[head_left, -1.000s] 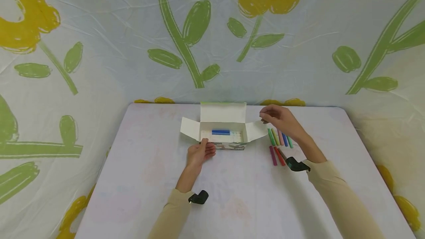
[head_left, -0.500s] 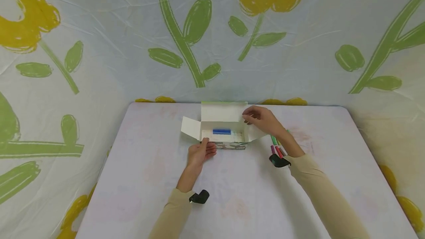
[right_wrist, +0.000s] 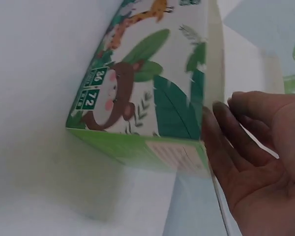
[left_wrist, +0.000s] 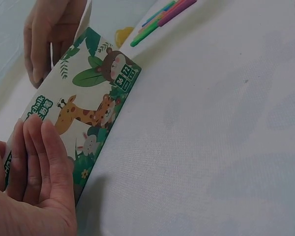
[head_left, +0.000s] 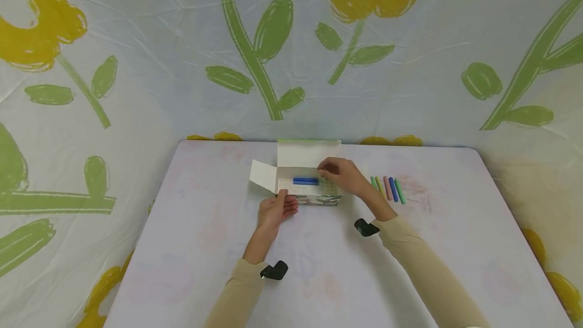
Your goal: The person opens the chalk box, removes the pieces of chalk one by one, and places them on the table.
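A chalk box [head_left: 314,200] with animal pictures stands with its lid [head_left: 308,153] and side flaps raised. Blue chalk sticks [head_left: 305,181] lie inside on a pale layer. My left hand [head_left: 271,211] grips the front wall near its left end, thumb over the top edge and fingers along the printed face [left_wrist: 83,113]. At the box's right end, my right hand [head_left: 342,173] reaches over the opening with bent fingers. In the right wrist view, the fingertips of that hand [right_wrist: 255,152] are at the box's rim; whether they pinch a chalk stick is hidden.
Several coloured chalk sticks [head_left: 390,189] lie on the white table [head_left: 218,247] right of the box, partly behind the right forearm. A flower-printed cloth [head_left: 182,39] hangs behind and beside the table. Dark wrist cameras sit on both sleeves.
My right hand has moved left and down, from above the loose chalk sticks to the right end of the box opening. The left hand keeps its grip on the box.
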A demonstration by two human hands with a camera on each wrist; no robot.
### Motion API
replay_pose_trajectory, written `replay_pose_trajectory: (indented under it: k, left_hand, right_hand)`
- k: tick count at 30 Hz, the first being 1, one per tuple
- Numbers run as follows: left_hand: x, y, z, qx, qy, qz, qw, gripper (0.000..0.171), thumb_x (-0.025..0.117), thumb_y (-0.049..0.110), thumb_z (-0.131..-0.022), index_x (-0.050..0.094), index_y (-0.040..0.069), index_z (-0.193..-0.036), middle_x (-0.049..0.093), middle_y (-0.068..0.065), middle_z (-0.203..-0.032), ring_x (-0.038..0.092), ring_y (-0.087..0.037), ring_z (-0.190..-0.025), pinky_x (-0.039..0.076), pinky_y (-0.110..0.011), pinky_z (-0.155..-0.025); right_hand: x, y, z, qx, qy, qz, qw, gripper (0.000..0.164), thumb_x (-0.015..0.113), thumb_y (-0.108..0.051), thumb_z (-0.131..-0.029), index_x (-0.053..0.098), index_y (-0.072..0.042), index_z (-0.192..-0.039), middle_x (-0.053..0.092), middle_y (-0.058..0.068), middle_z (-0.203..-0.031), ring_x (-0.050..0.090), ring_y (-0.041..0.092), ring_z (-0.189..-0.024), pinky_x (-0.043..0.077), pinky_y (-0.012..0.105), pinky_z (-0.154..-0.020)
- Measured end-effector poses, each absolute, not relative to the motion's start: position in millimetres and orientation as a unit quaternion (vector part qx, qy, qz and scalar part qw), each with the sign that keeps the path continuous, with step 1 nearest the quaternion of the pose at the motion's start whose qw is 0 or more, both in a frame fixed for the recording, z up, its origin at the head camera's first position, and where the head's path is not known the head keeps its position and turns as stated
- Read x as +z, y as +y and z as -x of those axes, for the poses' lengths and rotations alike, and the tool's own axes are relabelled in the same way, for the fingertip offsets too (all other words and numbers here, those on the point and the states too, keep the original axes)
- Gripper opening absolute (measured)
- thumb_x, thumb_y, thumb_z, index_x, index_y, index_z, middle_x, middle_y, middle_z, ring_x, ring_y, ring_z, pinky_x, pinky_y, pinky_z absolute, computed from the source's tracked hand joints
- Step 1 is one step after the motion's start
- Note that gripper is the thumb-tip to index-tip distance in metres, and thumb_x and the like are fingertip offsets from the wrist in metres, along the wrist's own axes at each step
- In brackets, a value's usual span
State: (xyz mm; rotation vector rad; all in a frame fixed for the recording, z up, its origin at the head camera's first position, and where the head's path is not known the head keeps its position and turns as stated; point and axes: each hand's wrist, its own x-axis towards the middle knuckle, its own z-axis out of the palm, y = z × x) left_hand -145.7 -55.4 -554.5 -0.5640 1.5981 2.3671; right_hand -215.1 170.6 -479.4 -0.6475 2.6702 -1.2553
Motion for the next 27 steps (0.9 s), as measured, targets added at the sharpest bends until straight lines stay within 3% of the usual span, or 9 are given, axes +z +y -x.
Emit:
replay_pose_trajectory:
  k: [18, 27]
  left_hand:
    - [-554.2, -55.5, 144.1, 0.802, 0.555, 0.188, 0.111, 0.034, 0.059, 0.022, -0.103, 0.072, -0.007, -0.091, 0.074, -0.01, -0.083, 0.072, -0.014, -0.072, 0.064, -0.028, -0.073]
    - [-553.3, -56.3, 143.6, 0.805, 0.552, 0.187, 0.114, 0.035, 0.06, 0.023, -0.103, 0.072, -0.009, -0.095, 0.074, -0.009, -0.083, 0.072, -0.014, -0.073, 0.064, -0.03, -0.077]
  right_hand:
    - [-501.9, 137.6, 214.8, -0.311, 0.894, 0.307, 0.099, 0.015, 0.064, 0.001, -0.098, 0.068, 0.009, -0.11, 0.071, 0.017, -0.103, 0.065, 0.028, -0.093, 0.057, 0.044, -0.085]
    - [-493.1, 131.6, 214.2, -0.271, 0.899, 0.321, 0.125, 0.019, 0.062, 0.006, -0.096, 0.067, 0.012, -0.113, 0.07, 0.022, -0.111, 0.067, 0.035, -0.105, 0.056, 0.047, -0.093]
